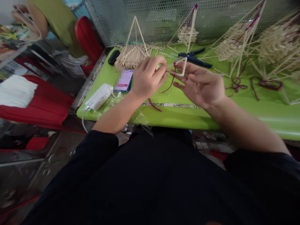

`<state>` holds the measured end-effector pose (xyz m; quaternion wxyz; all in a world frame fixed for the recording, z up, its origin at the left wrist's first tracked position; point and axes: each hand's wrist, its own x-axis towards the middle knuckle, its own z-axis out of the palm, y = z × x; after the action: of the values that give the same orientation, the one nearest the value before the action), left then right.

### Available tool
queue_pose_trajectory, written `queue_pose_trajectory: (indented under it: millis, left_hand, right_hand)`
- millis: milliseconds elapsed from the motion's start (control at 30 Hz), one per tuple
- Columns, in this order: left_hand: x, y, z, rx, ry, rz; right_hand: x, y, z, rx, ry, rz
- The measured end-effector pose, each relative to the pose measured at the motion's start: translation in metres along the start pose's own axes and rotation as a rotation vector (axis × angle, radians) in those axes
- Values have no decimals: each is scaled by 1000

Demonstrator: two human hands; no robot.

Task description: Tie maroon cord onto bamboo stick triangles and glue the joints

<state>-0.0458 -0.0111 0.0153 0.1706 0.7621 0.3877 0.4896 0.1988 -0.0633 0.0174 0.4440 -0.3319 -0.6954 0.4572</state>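
A small frame of pale sticks (183,69) is between my hands, with a dark purple cord (173,76) hanging from it. My left hand (150,76) is closed in a pinch at the frame's left end; what lies between its fingertips is too small to make out. My right hand (202,82), palm turned up, has its fingers behind and under the frame and supports it. Just beyond the right hand lie dark-handled pliers (195,57). Behind the left hand, a stick pyramid (135,39) stands over a pile of loose sticks (126,59).
On the green table (168,117) are a phone (126,80), a white power bank (99,96) with a cable and a black case (113,57). Stick structures (231,47) with purple cords stand at right, before a perforated metal panel (150,23). Another person (58,25) is at upper left, near red chairs (86,37).
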Motion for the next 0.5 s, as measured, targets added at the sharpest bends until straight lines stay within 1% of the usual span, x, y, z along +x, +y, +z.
queue_pose_trajectory:
  millis: [67,133,167,233,300,400,500]
  left_hand:
    - [2,-9,0,16,70,36]
    - [5,-14,0,20,153,68]
    - [6,-15,0,11,184,79]
    - [8,-13,0,-33,200,79]
    - [8,-9,1,-89,182,59]
    - [7,-4,3,-140,155,36]
    - [7,-4,6,-135,162,101]
  right_hand:
    - [5,22,-8,-48,84,42]
    - [12,44,-17,-20,193,81]
    - [15,52,-21,-12,257,85]
    - [21,61,-27,-3,359,68]
    - [23,61,-29,-18,400,24]
    - [22,51,-24,-64,415,-36]
    - [19,44,-18,-99,465,-59]
